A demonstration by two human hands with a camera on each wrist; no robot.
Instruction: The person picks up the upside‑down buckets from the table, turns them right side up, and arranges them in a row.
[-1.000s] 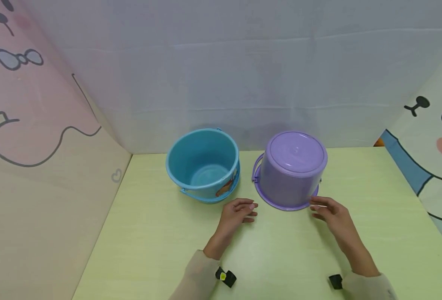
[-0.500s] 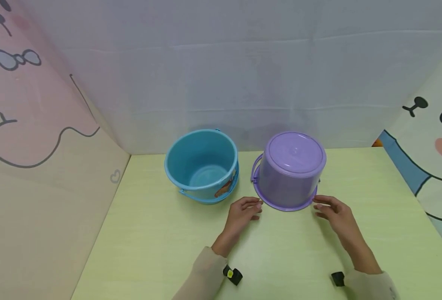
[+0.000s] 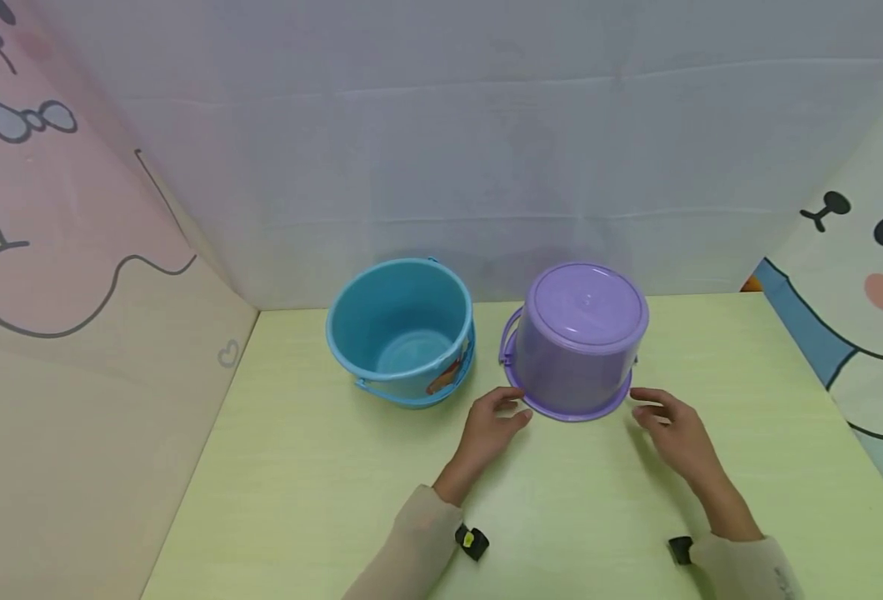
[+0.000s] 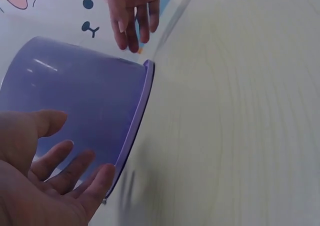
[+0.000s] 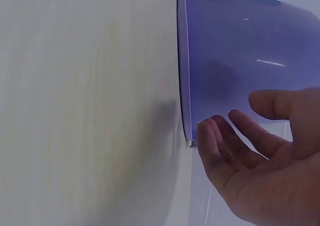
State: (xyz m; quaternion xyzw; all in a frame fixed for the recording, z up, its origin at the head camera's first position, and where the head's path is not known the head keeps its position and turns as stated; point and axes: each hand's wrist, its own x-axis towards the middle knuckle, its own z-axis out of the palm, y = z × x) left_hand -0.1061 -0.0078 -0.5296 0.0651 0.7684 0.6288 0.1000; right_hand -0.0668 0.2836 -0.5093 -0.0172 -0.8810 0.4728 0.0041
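Observation:
A purple bucket stands upside down on the table, its base facing up and its rim on the tabletop. Its handle hangs at the left side. My left hand is at the front left of the rim, fingers loosely bent and thumb apart; whether it touches is hard to tell. On the other side, my right hand is beside the rim's front right, fingers relaxed and holding nothing. Both wrist views show the purple wall close to the fingers. Left of it a blue bucket stands upright, its mouth up.
The pale yellow-green table meets a whitish back wall right behind the buckets. Side panels with cartoon drawings rise at the left and right. Black wrist devices sit at both cuffs.
My left hand has moved right and slightly up, to the purple bucket's rim, and its thumb has spread. My right hand has shifted slightly right. Both buckets stay in place.

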